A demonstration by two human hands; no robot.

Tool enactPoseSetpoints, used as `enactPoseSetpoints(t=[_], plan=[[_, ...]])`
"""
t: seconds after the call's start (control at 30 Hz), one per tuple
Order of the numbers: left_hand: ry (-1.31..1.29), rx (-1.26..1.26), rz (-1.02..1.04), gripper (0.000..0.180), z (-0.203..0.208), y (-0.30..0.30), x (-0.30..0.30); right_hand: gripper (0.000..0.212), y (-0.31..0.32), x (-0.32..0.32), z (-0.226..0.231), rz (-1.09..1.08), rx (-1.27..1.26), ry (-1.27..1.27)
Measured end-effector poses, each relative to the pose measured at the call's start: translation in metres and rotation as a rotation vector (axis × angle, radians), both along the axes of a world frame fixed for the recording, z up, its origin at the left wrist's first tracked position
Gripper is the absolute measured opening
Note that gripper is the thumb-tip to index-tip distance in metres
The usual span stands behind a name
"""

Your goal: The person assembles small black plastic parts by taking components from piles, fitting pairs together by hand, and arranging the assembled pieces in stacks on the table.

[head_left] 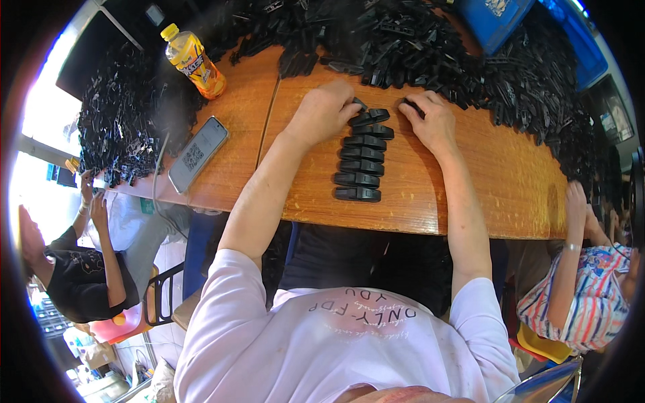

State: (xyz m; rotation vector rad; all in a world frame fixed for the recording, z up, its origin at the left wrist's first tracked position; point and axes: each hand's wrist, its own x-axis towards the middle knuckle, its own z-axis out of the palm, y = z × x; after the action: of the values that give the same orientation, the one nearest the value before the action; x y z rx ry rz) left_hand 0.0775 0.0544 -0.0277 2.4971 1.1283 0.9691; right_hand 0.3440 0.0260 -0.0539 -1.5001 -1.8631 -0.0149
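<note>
A column of several black plastic parts (361,166), short, glossy and clip-like, lies stacked front to back on the wooden table (309,181) before me. At the far end of the column, my left hand (326,111) is closed, pinching a small black plastic part (360,105) between thumb and fingers. The part at the far end of the column lies at a slight slant. To the right, apart from the column, my right hand (432,123) curls its thumb and fingers round another black plastic part (412,106); the fingers partly hide it.
A large heap of black parts (403,43) covers the table's far side; another heap (121,114) lies left. A drink bottle (193,62) and a phone (198,154) with a cable sit to my left. A blue bin (494,23) stands far right. People sit at both sides.
</note>
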Motion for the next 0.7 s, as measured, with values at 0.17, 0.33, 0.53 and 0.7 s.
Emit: enactPoseSetpoints(t=[0.17, 0.33, 0.53, 0.7], plan=[[-0.019, -0.052, 0.106, 0.015, -0.003, 0.007, 0.004, 0.020, -0.002, -0.008, 0.003, 0.054, -0.025, -0.032], [-0.355, -0.170, -0.157, 0.021, -0.011, 0.012, 0.015, 0.021, 0.001, -0.004, 0.004, 0.075, -0.072, -0.020], [-0.154, -0.116, 0.036, 0.030, -0.015, 0.016, 0.017, 0.019, 0.004, -0.013, -0.002, 0.173, 0.072, 0.114], [-0.176, -0.259, -0.017, 0.025, -0.012, 0.018, 0.015, 0.019, 0.006, -0.014, 0.003, 0.220, 0.056, 0.059]])
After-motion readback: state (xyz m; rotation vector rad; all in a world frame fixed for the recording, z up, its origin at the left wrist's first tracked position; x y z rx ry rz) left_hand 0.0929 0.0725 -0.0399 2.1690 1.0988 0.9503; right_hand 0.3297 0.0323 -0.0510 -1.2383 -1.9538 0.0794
